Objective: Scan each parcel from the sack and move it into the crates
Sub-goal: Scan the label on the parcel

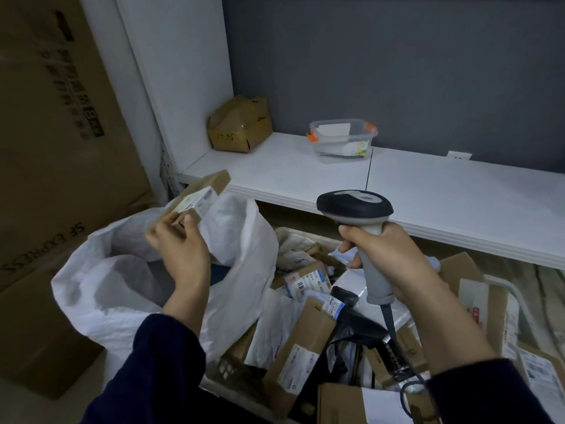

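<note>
Left of centre, our left hand (pixel 180 240) pinches a small brown parcel (pixel 198 194) between thumb and curled fingers, above the open white sack (pixel 122 286). The parcel's label is too blurred to read. Right of centre, our right hand (pixel 394 258) wraps the scanner (pixel 354 206) handle, and the scanning face is hidden. Below, heaped parcels cover the crates (pixel 507 286), leaving little more than a white rim. On the shelf (pixel 428 191) behind stand a clear tub (pixel 342 139) and a battered box (pixel 240 125).
</note>
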